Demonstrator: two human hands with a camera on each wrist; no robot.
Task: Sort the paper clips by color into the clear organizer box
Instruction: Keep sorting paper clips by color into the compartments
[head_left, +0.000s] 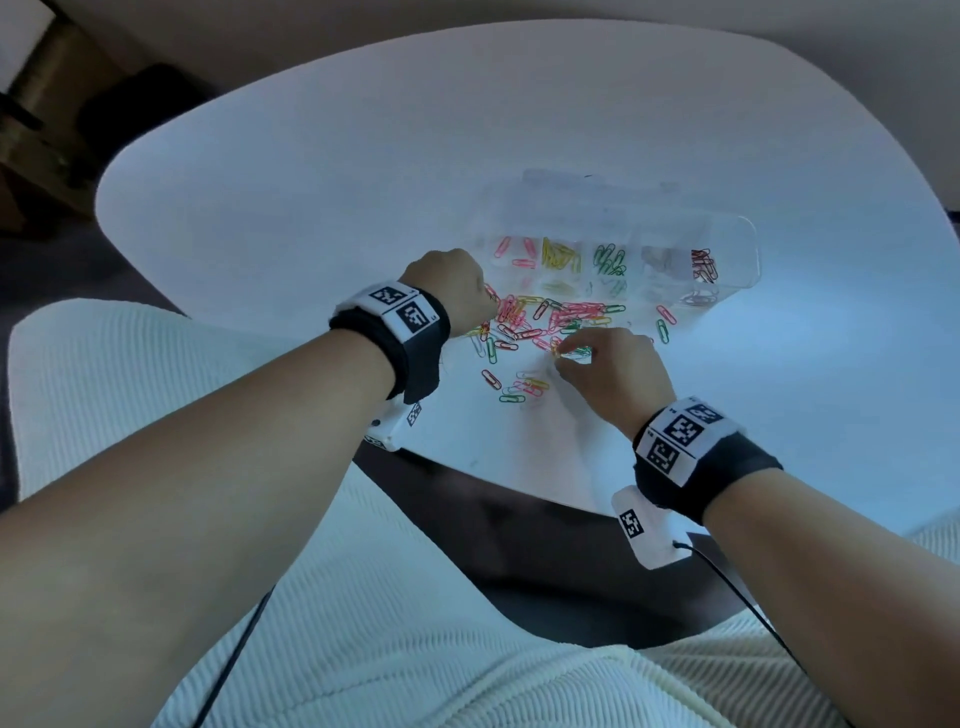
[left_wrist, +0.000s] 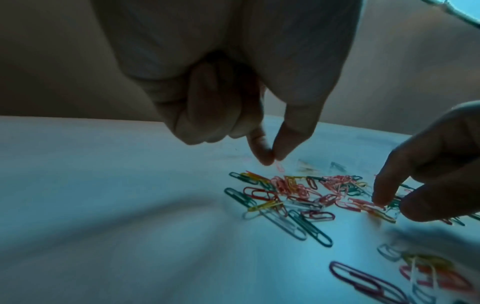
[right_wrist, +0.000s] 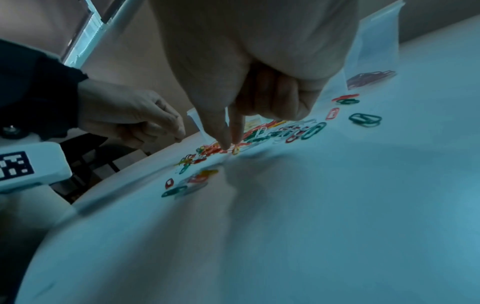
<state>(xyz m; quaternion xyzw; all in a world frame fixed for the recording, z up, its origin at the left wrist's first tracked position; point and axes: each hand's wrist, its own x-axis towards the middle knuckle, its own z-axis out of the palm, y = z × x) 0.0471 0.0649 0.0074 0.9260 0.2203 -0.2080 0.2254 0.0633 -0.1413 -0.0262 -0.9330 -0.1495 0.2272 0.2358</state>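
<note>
the left hand (left_wrist: 233, 98) is pinching a pink clip (left_wrist: 280, 167) between thumb and forefinger, its grip lifting it just above the loose pile of clips (head_left: 550, 322) on the white worktop (head_left: 322, 182). the right hand (head_left: 613, 376) is nipping a yellow clip (right_wrist: 235, 150) at the pile. the clear organizer box (head_left: 748, 260) is sitting just behind the pile, holding sorted colors.

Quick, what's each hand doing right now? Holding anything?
Left hand: closed, thumb and forefinger pinching a pink paper clip above the pile.
Right hand: closed, thumb and forefinger pinching a yellow paper clip in the pile.
</note>
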